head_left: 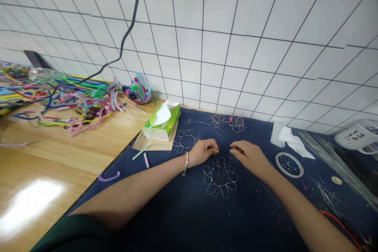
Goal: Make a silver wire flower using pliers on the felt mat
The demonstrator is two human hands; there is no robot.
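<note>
My left hand [204, 151], with a bangle [186, 163] at its wrist, is closed in a pinch over the dark mat; whatever its fingertips hold is too small to make out. A short gap to the right, my right hand [247, 156] has its fingers loosely bent and a little apart from the thumb, with nothing visible in them. Just below the hands lies a flower-shaped wire ring [220, 177] with looped petals and small beads. Partly hidden behind my left hand is a second flower-shaped wire ring [186, 141].
A green tissue pack [169, 120] stands at the mat's back left. Two tangled wire bundles [217, 120] lie near the wall. On the right are a round dish [289, 165] with small beads, cut wires [333, 161] and a white mug [357, 136]. Colourful pipe cleaners [73, 102] cover the left table.
</note>
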